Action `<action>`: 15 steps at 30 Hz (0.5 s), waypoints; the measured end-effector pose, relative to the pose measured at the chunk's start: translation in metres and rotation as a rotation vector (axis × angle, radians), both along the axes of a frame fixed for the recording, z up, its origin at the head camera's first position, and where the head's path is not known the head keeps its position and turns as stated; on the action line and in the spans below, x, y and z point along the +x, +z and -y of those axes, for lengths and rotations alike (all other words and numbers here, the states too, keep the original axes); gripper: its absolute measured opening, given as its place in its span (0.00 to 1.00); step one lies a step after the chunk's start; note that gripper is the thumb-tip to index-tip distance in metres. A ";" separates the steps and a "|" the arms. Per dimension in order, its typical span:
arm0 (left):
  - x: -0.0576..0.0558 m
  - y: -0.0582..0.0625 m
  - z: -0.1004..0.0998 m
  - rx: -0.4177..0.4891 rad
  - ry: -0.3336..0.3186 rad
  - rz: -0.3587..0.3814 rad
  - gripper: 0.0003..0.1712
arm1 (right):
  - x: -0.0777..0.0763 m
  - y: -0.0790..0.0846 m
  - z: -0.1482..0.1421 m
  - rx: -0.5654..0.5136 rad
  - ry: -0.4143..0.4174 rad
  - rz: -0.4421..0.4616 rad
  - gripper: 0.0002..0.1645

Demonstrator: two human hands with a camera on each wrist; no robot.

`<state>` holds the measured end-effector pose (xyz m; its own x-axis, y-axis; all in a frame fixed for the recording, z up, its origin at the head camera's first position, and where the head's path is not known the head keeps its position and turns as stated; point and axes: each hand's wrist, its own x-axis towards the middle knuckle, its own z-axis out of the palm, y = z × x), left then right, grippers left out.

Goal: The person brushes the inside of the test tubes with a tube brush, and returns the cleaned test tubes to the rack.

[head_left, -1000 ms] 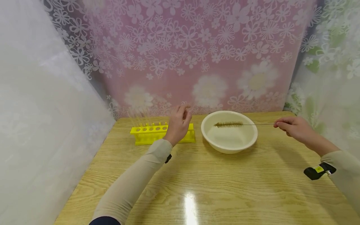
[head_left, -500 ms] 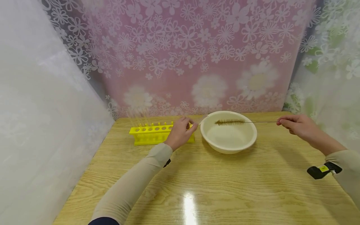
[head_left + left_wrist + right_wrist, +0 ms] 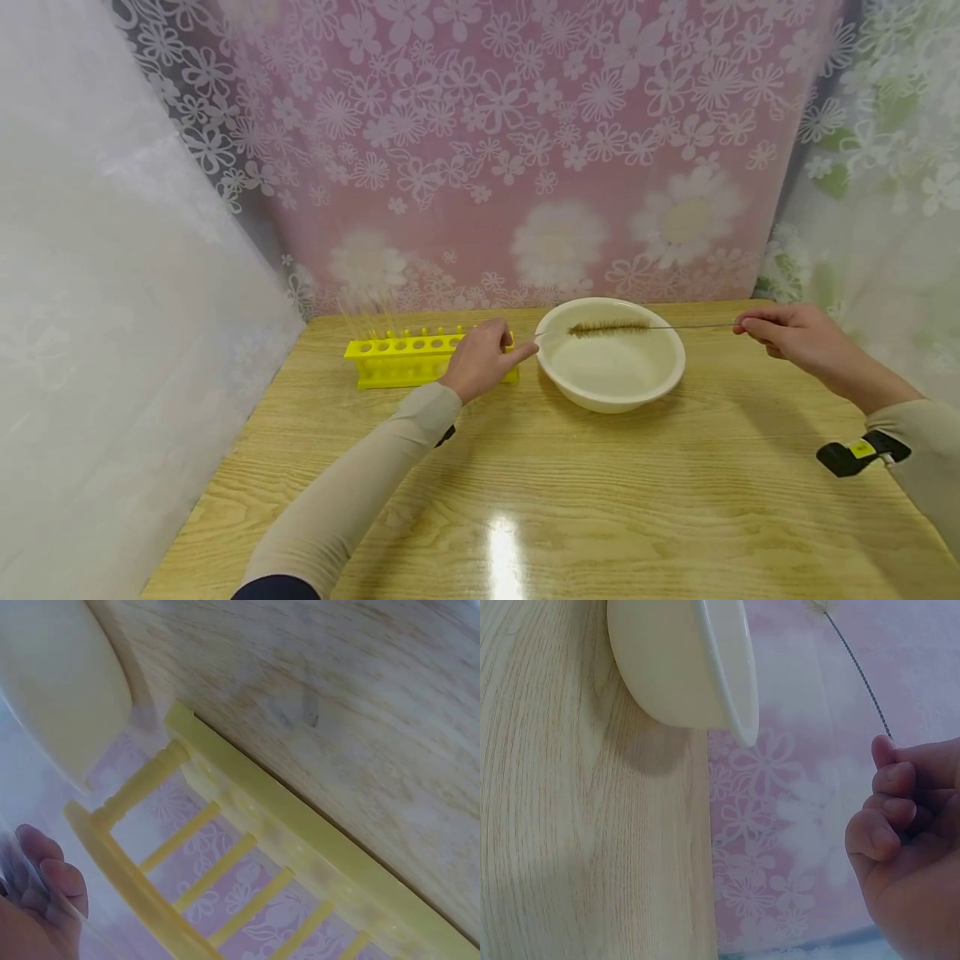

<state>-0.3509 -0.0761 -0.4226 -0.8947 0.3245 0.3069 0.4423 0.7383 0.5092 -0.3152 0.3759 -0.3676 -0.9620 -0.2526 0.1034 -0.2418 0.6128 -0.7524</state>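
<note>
My right hand (image 3: pixel 787 337) pinches the twisted wire handle of a test tube brush (image 3: pixel 609 328). The brown bristles lie level over the cream basin (image 3: pixel 607 400), pointing left. In the right wrist view, thumb and forefinger grip the wire (image 3: pixel 861 671), with the other fingers curled below. My left hand (image 3: pixel 483 358) holds a clear test tube (image 3: pixel 543 333) in front of the rack's right end. The tube points right, its end near the basin's left rim and short of the bristle tip. Most of the tube is hidden by the hand.
A yellow test tube rack (image 3: pixel 401 352) stands left of the basin, with several clear tubes (image 3: pixel 367 317) leaning up from its left end. Pegs line its back. A floral curtain (image 3: pixel 480 167) hangs behind the wooden table (image 3: pixel 570 500).
My left hand has come down and turned, so the tube now lies nearly level toward the brush. My right hand with the brush has shifted only slightly.
</note>
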 end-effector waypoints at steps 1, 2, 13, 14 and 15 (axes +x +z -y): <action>0.000 0.000 -0.001 -0.005 0.000 -0.003 0.28 | 0.000 0.000 0.000 0.000 0.000 0.000 0.27; 0.000 0.000 -0.001 -0.009 0.000 -0.005 0.28 | 0.000 0.001 0.001 0.001 0.000 0.001 0.27; 0.000 0.002 -0.008 -0.029 -0.029 -0.033 0.30 | -0.002 0.005 0.004 0.049 -0.002 0.025 0.27; 0.000 0.002 -0.008 -0.032 -0.031 -0.039 0.31 | -0.002 0.005 0.003 0.053 0.001 0.025 0.27; -0.001 0.002 -0.009 -0.035 -0.033 -0.047 0.31 | -0.002 0.005 0.003 0.058 0.005 0.024 0.27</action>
